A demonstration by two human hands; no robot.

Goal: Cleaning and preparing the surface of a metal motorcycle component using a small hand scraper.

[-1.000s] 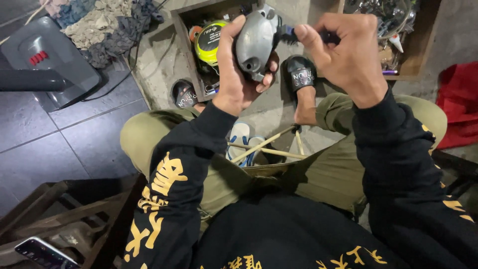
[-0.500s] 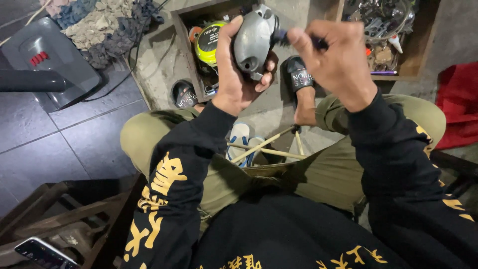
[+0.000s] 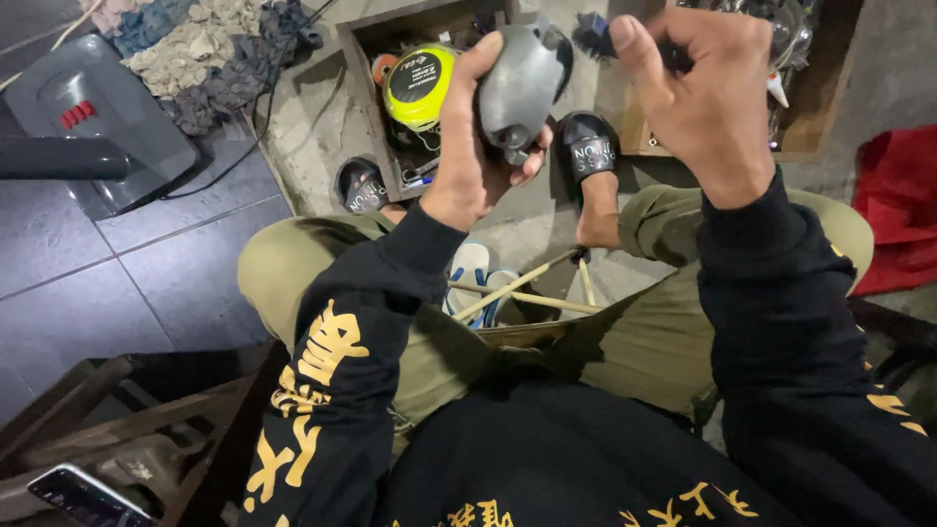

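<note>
I sit with my knees apart and both arms raised in front of me. My left hand [image 3: 471, 156] grips a rounded grey plastic part [image 3: 522, 83] and holds it up over a wooden box. My right hand [image 3: 705, 93] is closed around a dark slim tool [image 3: 592, 37] whose bristly dark tip shows just right of the grey part. Most of the tool is hidden inside my fist.
A wooden box [image 3: 356, 73] holds a yellow-green tape measure [image 3: 418, 88]. Rags [image 3: 210, 44] and a grey machine [image 3: 83, 102] lie at the left, a red cloth [image 3: 898, 210] at the right. Black sandals [image 3: 589, 146] are on my feet. A phone [image 3: 83, 496] rests on a wooden frame.
My right hand has shifted slightly with the tool beside the grey part. My left hand keeps the grey part in the same place.
</note>
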